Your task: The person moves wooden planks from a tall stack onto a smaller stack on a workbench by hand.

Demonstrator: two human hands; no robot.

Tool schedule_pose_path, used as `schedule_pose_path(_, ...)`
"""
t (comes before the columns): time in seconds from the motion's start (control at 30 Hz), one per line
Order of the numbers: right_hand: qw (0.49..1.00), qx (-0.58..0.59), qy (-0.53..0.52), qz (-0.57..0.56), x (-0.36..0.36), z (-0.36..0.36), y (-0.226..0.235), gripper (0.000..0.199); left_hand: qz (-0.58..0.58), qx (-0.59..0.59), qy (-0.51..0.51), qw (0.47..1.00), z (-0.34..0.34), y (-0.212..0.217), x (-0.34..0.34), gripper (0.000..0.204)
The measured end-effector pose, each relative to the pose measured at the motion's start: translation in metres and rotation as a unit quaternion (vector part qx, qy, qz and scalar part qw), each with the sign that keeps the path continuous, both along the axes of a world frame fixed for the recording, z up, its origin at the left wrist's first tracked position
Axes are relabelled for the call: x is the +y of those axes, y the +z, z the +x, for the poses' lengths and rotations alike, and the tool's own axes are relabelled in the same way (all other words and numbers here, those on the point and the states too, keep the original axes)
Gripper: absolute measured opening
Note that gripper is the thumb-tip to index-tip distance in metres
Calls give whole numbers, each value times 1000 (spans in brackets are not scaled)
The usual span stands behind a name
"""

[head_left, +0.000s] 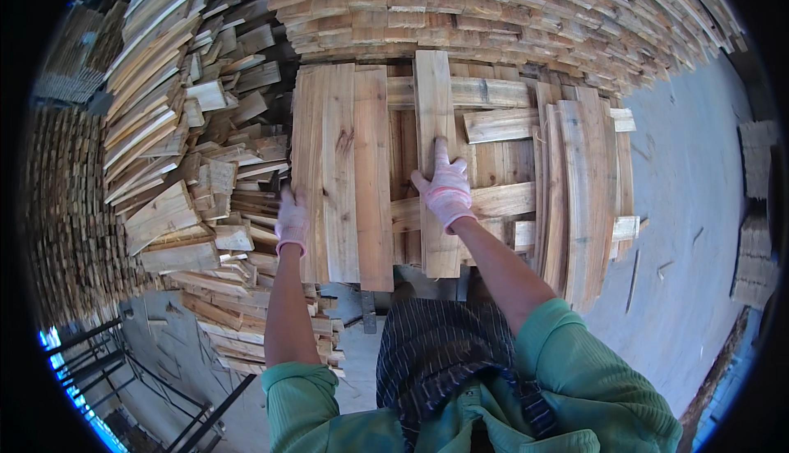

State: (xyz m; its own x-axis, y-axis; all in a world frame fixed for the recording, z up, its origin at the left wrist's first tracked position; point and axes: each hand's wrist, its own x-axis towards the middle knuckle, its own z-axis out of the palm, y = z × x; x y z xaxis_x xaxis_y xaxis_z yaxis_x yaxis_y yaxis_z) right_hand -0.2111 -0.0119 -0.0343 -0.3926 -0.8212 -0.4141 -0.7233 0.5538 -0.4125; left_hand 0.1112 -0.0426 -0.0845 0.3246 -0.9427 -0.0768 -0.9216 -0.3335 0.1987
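To the right of the three-board row (339,206), a narrow single board (433,112) is laid lengthwise over crosspieces (497,91), and across its face the gloved right hand (445,188) is spread, thumb and fingers apart. The gloved left hand (292,223) is held at the row's left edge, but whether anything is pinched there cannot be told. Left of the row, loose boards (164,214) are heaped, and beyond its far end a stack of boards (493,17) is seen.
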Motion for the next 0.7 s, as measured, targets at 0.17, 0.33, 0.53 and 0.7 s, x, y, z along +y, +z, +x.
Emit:
schedule_pose_path(0.17,996,-46,3,-72,9,23,-4,86,109,188,26,976,15,-44,2,69)
schedule_pose_path(0.33,992,-117,17,-39,1,39,10,86,70,234,-7,970,28,-61,-2,71)
schedule_pose_path(0.53,998,-62,16,-23,79,-92,68,87,-50,38,-110,992,-60,2,10,66)
schedule_pose_path(0.7,957,270,-95,41,185,-243,57,86,-49,347,-281,893,-198,38,88,37)
